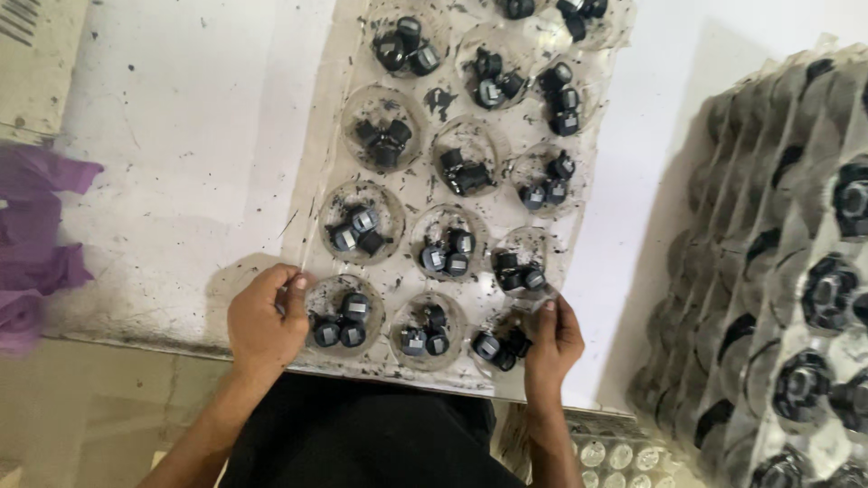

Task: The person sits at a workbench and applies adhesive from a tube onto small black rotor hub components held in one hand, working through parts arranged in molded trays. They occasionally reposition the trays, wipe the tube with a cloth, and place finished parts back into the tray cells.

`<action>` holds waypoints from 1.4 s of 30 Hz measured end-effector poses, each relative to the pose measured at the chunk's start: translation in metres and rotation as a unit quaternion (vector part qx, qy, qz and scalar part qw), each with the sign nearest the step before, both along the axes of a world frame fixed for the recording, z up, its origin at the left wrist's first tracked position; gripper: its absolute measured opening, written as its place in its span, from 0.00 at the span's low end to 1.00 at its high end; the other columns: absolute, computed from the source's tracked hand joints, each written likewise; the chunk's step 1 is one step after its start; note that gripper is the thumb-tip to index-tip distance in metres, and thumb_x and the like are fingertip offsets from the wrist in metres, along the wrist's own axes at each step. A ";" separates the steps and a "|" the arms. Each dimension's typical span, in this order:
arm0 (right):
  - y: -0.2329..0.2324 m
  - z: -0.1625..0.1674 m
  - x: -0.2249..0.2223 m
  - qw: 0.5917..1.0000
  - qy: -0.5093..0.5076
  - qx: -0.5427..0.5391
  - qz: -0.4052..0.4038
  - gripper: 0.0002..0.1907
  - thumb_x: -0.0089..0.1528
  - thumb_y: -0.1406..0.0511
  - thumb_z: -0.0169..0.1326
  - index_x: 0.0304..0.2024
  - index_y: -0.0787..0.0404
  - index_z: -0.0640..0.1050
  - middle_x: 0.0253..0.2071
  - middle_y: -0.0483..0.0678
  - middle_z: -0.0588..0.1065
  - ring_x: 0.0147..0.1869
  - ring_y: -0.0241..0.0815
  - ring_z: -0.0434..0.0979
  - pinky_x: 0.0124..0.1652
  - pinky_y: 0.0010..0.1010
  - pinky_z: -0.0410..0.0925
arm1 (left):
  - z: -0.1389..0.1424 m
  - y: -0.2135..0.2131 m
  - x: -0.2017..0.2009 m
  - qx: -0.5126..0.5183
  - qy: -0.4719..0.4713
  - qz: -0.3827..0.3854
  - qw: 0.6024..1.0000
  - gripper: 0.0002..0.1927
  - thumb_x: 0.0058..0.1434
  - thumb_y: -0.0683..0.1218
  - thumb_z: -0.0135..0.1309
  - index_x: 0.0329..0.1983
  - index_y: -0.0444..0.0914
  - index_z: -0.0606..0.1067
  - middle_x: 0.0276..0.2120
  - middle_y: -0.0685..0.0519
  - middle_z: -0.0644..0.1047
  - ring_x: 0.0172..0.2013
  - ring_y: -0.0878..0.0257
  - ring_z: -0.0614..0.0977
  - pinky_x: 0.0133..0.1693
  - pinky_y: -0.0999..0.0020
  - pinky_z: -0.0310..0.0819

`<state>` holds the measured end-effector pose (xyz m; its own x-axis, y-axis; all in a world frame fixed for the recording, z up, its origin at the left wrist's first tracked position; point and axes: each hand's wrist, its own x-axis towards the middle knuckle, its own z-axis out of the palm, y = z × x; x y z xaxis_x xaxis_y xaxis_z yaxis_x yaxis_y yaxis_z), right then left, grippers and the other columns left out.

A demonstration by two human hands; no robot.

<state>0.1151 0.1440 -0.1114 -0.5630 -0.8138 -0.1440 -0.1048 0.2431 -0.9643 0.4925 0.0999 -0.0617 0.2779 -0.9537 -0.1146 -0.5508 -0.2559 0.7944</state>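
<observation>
A clear plastic blister tray (pixel 425 208) lies on a white table (pixel 181 136). Its round wells each hold three small black parts with grey caps (pixel 342 319). My left hand (pixel 265 323) grips the tray's near left corner, thumb on its rim beside the nearest left well. My right hand (pixel 552 342) holds the near right corner, fingertips at the edge next to the black parts (pixel 502 346) in that well. The far end of the tray runs out of view at the top.
A tall stack of filled clear trays (pixel 778 298) stands at the right. Purple cloth (pixel 36 244) lies at the left edge. Another clear tray (pixel 615 456) shows low down, below the table's front edge. Dark clothing covers my lap at the bottom.
</observation>
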 end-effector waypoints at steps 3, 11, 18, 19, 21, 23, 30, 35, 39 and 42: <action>0.003 -0.002 -0.001 0.999 0.031 -0.009 -0.004 0.15 0.72 0.67 0.51 0.57 0.70 0.78 0.41 0.44 0.78 0.41 0.30 0.75 0.43 0.21 0.71 | -0.006 0.003 0.000 -0.044 0.005 -0.005 0.999 0.06 0.66 0.43 0.57 0.41 0.35 0.78 0.34 0.48 0.81 0.24 0.60 0.80 0.27 0.68 0.71; 0.015 -0.002 -0.009 0.993 0.097 -0.065 0.005 0.10 0.73 0.71 0.57 0.55 0.72 0.79 0.44 0.48 0.79 0.44 0.33 0.76 0.44 0.22 0.69 | 0.020 0.027 0.054 -0.087 0.025 -0.053 0.994 0.21 0.62 0.44 0.59 0.59 0.39 0.75 0.40 0.55 0.83 0.28 0.63 0.82 0.28 0.70 0.73; 0.061 0.013 0.040 0.931 0.277 -0.237 -0.005 0.09 0.72 0.77 0.52 0.54 0.75 0.77 0.49 0.54 0.79 0.52 0.41 0.79 0.53 0.27 0.74 | 0.045 0.041 0.214 -0.335 -0.309 -0.005 0.890 0.09 0.65 0.38 0.62 0.48 0.38 0.79 0.35 0.55 0.83 0.30 0.62 0.82 0.33 0.68 0.74; 0.069 0.017 0.052 0.938 0.237 -0.254 0.011 0.07 0.73 0.76 0.53 0.53 0.74 0.77 0.48 0.53 0.79 0.52 0.41 0.79 0.53 0.27 0.74 | 0.040 0.033 0.239 -0.339 -0.342 0.009 0.876 0.09 0.61 0.37 0.62 0.45 0.39 0.80 0.35 0.56 0.83 0.31 0.62 0.83 0.33 0.68 0.74; 0.082 0.029 0.076 0.906 0.359 -0.224 0.013 0.05 0.73 0.77 0.55 0.51 0.75 0.79 0.46 0.55 0.79 0.51 0.42 0.79 0.53 0.28 0.73 | 0.025 0.008 0.282 -0.346 -0.412 0.032 0.842 0.10 0.54 0.39 0.61 0.39 0.42 0.82 0.33 0.58 0.83 0.31 0.62 0.84 0.31 0.69 0.75; 0.093 0.042 0.097 0.863 0.450 -0.231 0.015 0.04 0.72 0.78 0.56 0.48 0.76 0.79 0.45 0.58 0.78 0.51 0.46 0.79 0.56 0.34 0.71 | 0.003 -0.024 0.310 -0.318 -0.464 0.057 0.825 0.07 0.52 0.44 0.62 0.34 0.46 0.83 0.30 0.58 0.82 0.29 0.61 0.83 0.30 0.67 0.75; 0.118 0.070 0.132 0.908 0.313 -0.268 0.068 0.05 0.74 0.76 0.54 0.50 0.78 0.77 0.46 0.57 0.78 0.51 0.41 0.79 0.55 0.27 0.72 | -0.034 -0.076 0.335 -0.195 -0.433 0.094 0.875 0.12 0.47 0.55 0.72 0.26 0.46 0.82 0.22 0.54 0.81 0.23 0.53 0.82 0.29 0.54 0.75; 0.126 0.068 0.134 0.921 0.268 -0.276 0.067 0.05 0.73 0.76 0.53 0.49 0.77 0.77 0.45 0.59 0.78 0.50 0.43 0.81 0.52 0.28 0.74 | -0.007 -0.045 0.310 -0.232 -0.280 0.157 0.918 0.10 0.58 0.47 0.75 0.30 0.41 0.83 0.26 0.50 0.82 0.26 0.57 0.83 0.33 0.61 0.78; 0.118 0.069 0.145 0.921 0.192 -0.323 0.105 0.05 0.72 0.74 0.53 0.48 0.72 0.76 0.46 0.58 0.79 0.50 0.44 0.83 0.52 0.31 0.78 | 0.019 0.005 0.229 -0.401 0.092 0.120 0.904 0.22 0.65 0.29 0.63 0.59 0.32 0.72 0.41 0.48 0.82 0.38 0.64 0.86 0.35 0.73 0.79; 0.111 0.070 0.166 0.943 0.097 -0.262 0.179 0.07 0.70 0.73 0.54 0.49 0.72 0.77 0.47 0.59 0.80 0.54 0.45 0.82 0.56 0.33 0.77 | 0.025 0.041 0.126 -0.338 0.222 0.074 0.912 0.19 0.67 0.28 0.60 0.59 0.31 0.73 0.35 0.45 0.81 0.32 0.64 0.85 0.29 0.73 0.82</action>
<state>0.2809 0.2549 -0.0413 -0.2121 -0.8878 0.4084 -0.2766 -0.3463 -0.8964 0.6181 0.1405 -0.0364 0.4788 -0.8041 0.3524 -0.1355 0.3289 0.9346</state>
